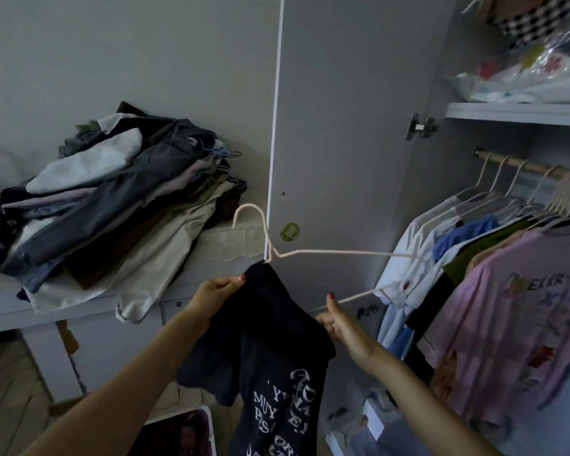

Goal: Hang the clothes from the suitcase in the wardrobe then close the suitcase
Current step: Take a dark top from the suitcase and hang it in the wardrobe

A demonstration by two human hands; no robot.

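Observation:
A dark navy T-shirt [270,366] with white lettering hangs in front of me, partly threaded on a pale pink hanger [326,252] whose hook points up left. My left hand [216,292] pinches the shirt's shoulder near the hanger's neck. My right hand [334,319] grips the shirt's other side by the hanger's lower wire. The open wardrobe's rail [520,165] at the right carries several hung shirts, among them a pink one [514,317]. A corner of the suitcase [185,432] shows at the bottom edge, with reddish fabric inside.
The wardrobe door [349,126] stands open straight ahead. A heap of folded clothes with blue hangers [112,205] lies on a white ledge at the left. A shelf [517,111] above the rail holds plastic-wrapped bedding. Boxes sit on the wardrobe floor.

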